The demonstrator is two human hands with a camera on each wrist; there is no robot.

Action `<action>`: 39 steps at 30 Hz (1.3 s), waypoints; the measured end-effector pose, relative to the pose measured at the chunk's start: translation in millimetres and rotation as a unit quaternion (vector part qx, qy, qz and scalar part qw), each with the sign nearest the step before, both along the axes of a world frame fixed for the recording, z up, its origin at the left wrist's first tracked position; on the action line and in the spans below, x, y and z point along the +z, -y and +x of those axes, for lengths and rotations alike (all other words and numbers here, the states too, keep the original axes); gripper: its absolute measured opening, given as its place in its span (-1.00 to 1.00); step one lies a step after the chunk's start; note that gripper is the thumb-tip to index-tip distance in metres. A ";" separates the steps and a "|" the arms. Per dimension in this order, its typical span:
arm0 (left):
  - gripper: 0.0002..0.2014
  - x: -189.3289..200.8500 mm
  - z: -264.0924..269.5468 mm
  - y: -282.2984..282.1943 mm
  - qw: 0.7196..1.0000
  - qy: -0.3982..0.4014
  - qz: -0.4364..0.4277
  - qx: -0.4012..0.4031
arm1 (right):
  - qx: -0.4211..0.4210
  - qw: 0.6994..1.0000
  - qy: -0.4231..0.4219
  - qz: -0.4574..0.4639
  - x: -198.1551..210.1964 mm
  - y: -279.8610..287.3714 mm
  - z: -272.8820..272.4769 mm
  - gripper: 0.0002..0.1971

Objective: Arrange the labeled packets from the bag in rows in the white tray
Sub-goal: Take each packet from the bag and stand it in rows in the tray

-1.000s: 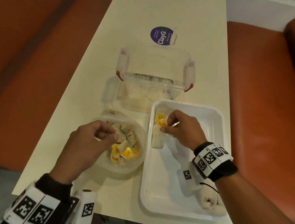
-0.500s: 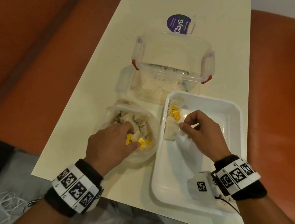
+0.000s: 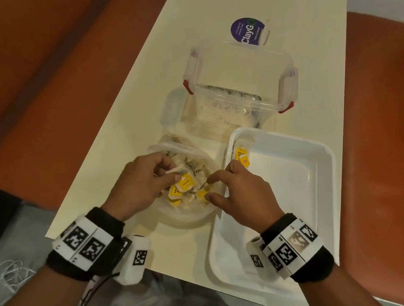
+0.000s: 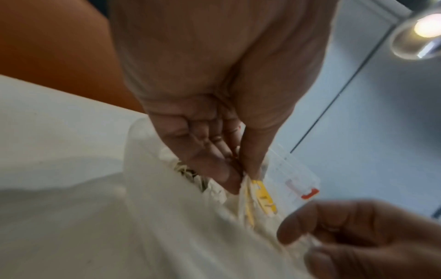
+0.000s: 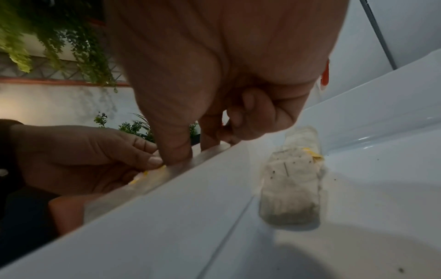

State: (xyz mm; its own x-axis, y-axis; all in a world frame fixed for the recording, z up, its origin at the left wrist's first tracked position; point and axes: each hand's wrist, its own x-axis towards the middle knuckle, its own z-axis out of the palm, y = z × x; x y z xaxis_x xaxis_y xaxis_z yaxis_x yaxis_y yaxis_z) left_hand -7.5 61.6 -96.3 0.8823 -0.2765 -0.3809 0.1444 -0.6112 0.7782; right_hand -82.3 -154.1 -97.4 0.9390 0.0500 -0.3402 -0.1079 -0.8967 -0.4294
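A clear bag [image 3: 191,216] of white packets with yellow labels sits left of the white tray [image 3: 296,193]. My left hand [image 3: 173,173] is inside the bag's mouth and pinches one packet [image 3: 186,182] between thumb and fingers; the left wrist view shows that packet [image 4: 260,196] hanging from the fingertips. My right hand [image 3: 208,188] reaches over the tray's left rim into the bag, thumb and forefinger pinching the bag's clear plastic [image 4: 310,242] beside a yellow label [image 3: 201,194]. Two packets [image 3: 242,156] lie in the tray's far left corner, also seen as packets [image 5: 291,179] on the tray floor [image 5: 358,188].
A clear lidded box with red clips [image 3: 239,89] stands behind the bag and tray. A purple round label [image 3: 248,32] lies further back. The cream table [image 3: 144,109] is narrow, with orange seats [image 3: 388,138] on both sides. White cord [image 3: 5,277] lies on the floor at left.
My right hand left the packets in the tray and moved left into the bag. My left hand went deeper into the bag and now pinches a packet.
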 end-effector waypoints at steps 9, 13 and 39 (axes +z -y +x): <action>-0.87 26.9 -0.7 9.1 0.956 -0.153 -0.250 0.025 | -0.067 0.975 0.011 0.212 18.1 -6.5 5.1 -0.52; -0.79 29.0 -5.4 18.4 0.954 -0.145 -0.262 0.012 | -0.127 0.921 -0.028 0.366 25.1 -10.4 12.9 -0.70; -0.62 -12.9 -9.5 36.5 0.921 0.180 0.236 -0.254 | -0.268 0.888 -0.068 0.367 0.0 1.4 14.9 -0.83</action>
